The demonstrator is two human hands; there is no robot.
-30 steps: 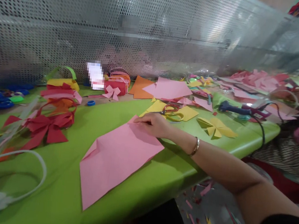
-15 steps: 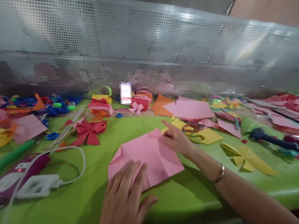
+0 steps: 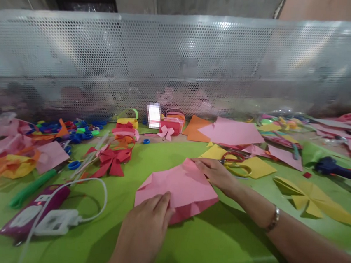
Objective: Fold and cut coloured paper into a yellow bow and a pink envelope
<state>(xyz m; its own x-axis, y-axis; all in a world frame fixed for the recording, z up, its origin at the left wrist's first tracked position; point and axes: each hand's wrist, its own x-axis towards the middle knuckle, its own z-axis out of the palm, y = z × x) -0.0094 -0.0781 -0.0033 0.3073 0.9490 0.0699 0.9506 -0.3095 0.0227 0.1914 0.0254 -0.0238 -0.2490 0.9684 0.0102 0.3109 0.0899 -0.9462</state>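
A creased sheet of pink paper (image 3: 181,186) lies in front of me on the green table, its far corner lifted a little and its near edge bent. My left hand (image 3: 144,223) is at the paper's near left edge, fingers together on top and the thumb close against them. My right hand (image 3: 218,173) pinches the far right corner, with the thumb hidden behind the fingers. Just beyond that hand are scissors with red and yellow handles (image 3: 237,168), lying on yellow paper (image 3: 260,168). A folded yellow paper bow (image 3: 310,196) is to the right of my right forearm.
On the left lie a purple power strip (image 3: 39,211) with a white plug and cable (image 3: 58,221), and a green-handled tool (image 3: 33,186). Red paper bows (image 3: 112,160), small paper bags (image 3: 171,126) and pink sheets (image 3: 234,132) line the back, before a perforated metal panel (image 3: 154,63).
My right hand has gone from pointing with its index finger to pinching the paper's far corner. The left fingers, spread flat before, have drawn together at the near edge. The view has shifted slightly.
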